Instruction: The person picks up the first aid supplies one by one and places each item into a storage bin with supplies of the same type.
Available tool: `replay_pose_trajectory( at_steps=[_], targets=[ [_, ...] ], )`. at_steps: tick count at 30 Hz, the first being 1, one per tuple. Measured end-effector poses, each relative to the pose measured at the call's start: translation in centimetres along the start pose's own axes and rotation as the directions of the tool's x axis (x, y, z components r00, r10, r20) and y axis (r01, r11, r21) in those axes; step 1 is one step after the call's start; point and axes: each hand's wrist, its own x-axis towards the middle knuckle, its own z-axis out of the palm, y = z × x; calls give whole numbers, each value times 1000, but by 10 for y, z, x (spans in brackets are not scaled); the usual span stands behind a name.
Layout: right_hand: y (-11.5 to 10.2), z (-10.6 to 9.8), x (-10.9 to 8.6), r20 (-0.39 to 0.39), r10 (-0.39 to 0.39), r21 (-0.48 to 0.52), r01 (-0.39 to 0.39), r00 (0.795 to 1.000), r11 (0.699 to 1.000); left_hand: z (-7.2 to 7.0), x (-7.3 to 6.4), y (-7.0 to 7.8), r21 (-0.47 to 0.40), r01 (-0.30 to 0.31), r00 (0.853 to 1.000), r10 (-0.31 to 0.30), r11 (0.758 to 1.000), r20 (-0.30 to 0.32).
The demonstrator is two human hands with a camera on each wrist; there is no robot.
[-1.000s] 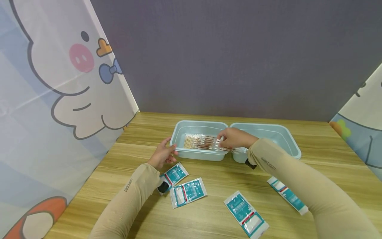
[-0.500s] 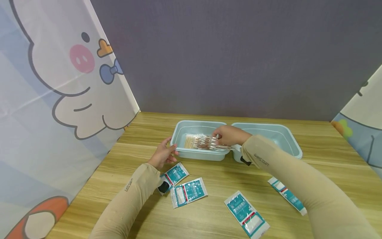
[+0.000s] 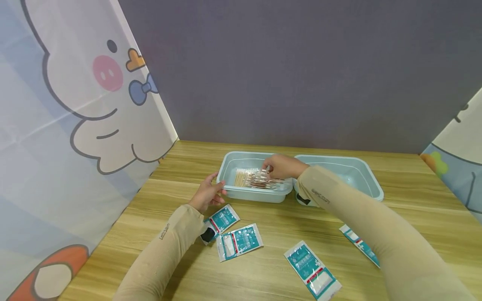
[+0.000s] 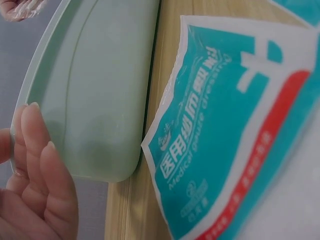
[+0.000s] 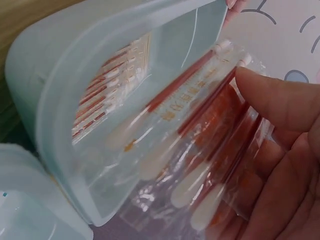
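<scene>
Grip of the right hand (image 3: 284, 166) is closed on a transparent plastic sachet (image 5: 200, 120) of red-brown swabs with white cotton tips, the thumb pressing one face near the ends away from those tips. At least four swabs show through the crinkled film. The sachet is over the right part of a pale blue-green rectangular plastic tub (image 3: 256, 195); whether it touches the swabs below, I cannot tell.

The left hand (image 3: 207, 194) holds this tub at its left end, thumb at the rim and fingers along the outer wall.

On the tub's floor lies a row of red-brown, white-tipped swabs (image 5: 107, 82) in film, with a bundle of thin pale tan sticks (image 3: 239, 178) on its left. Just right of this tub stands a second pale blue-green plastic tub (image 3: 354, 179), its near left part hidden by the right arm's beige sleeve (image 3: 339, 200).

Nearer the person, four flat teal-and-white packets with a red stripe lie apart from the tubs on the wood-grain bench (image 3: 271, 288): one partly behind the left wrist (image 3: 224, 218), one just beside it (image 3: 239, 242), one farther right (image 3: 313, 271), and one partly covered by the right sleeve (image 3: 360, 246). "Medical gauze dressing" is legible on the packet by the left wrist.
</scene>
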Motion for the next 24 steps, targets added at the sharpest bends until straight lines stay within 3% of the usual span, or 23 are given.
replay_pose_trajectory(
  at_steps=[11, 18, 24],
  targets=[
    [-2, -3, 17, 9, 12, -17, -11, 1000, 1000, 1, 2, -2, -19, -5, 1000, 5, 1000, 14],
    [-5, -5, 29, -23, 16, -71, -17, 1000, 997, -1, 3, -3, -28, -9, 1000, 10, 1000, 18],
    [-9, -4, 41, -6, 38, -107, -38, 999, 994, -1, 5, -3, -33, 5, 1000, -4, 999, 30]
  ],
)
